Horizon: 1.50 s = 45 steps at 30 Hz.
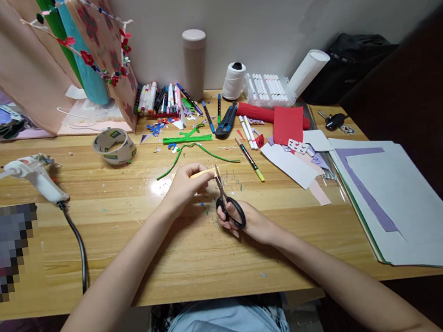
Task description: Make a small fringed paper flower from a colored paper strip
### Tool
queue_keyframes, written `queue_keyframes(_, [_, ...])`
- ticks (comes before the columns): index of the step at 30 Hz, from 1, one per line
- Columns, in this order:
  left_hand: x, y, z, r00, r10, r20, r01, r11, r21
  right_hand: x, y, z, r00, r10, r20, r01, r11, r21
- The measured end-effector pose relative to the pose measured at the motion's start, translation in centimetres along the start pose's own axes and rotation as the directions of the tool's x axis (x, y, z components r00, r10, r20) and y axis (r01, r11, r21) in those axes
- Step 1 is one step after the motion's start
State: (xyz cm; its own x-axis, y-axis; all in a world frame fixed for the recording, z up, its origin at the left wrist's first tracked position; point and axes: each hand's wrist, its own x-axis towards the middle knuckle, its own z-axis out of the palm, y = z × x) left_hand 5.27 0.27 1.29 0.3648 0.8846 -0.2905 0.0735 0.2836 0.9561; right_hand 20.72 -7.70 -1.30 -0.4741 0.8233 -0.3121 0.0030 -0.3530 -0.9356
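Observation:
My right hand (248, 221) grips a pair of black-handled scissors (236, 213), fingers in the loops and blades pointing away from me. My left hand (189, 184) pinches a thin pale orange strip (209, 171) between thumb and fingers. The strip's right end lies at the scissor blades; whether they are closed on it I cannot tell. Just beyond my left hand a bent green stem (175, 162) rests on the wooden table (158, 274). Tiny coloured scraps are scattered under and around both hands.
At left are a hot glue gun (35, 175) with a black cord and a tape roll (114, 147). Behind lie a utility knife (227, 121), markers (158, 99), a thread spool (233, 82) and red crepe paper (287, 123). Paper sheets (424, 203) overhang the right edge.

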Motion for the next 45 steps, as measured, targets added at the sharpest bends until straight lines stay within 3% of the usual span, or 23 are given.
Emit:
queue_keyframes(5, [-0.2, 0.3, 0.2, 1.0, -0.002, -0.012, 0.002, 1.0, -0.016, 0.1, 0.2, 0.3, 0.999, -0.013, -0.032, 0.014, 0.999, 0.03])
queue_keyframes(14, [-0.2, 0.2, 0.1, 1.0, 0.019, -0.007, -0.02, 0.999, -0.026, 0.0, 0.2, 0.7, 0.986, -0.079, -0.149, 0.067, 0.994, -0.086])
queue_keyframes(29, [0.0, 0.2, 0.0, 0.998, 0.042, 0.044, -0.041, 0.999, -0.028, 0.2, -0.3, 1.0, 0.978, -0.07, -0.198, 0.063, 0.997, -0.038])
queue_keyframes(32, [-0.1, 0.4, 0.0, 0.999, 0.026, 0.036, -0.025, 0.999, -0.021, 0.2, -0.2, 0.8, 0.982, -0.054, -0.179, 0.053, 0.999, -0.008])
queue_keyframes(39, [-0.2, 0.4, 0.1, 0.999, 0.049, 0.014, -0.049, 0.998, -0.026, 0.0, 0.0, 0.1, 1.0, -0.027, -0.011, 0.027, 1.0, 0.011])
queue_keyframes(45, [-0.3, 0.5, 0.1, 0.999, 0.045, -0.005, -0.045, 0.999, -0.006, 0.0, 0.2, -0.1, 1.0, -0.02, 0.014, 0.02, 1.0, -0.014])
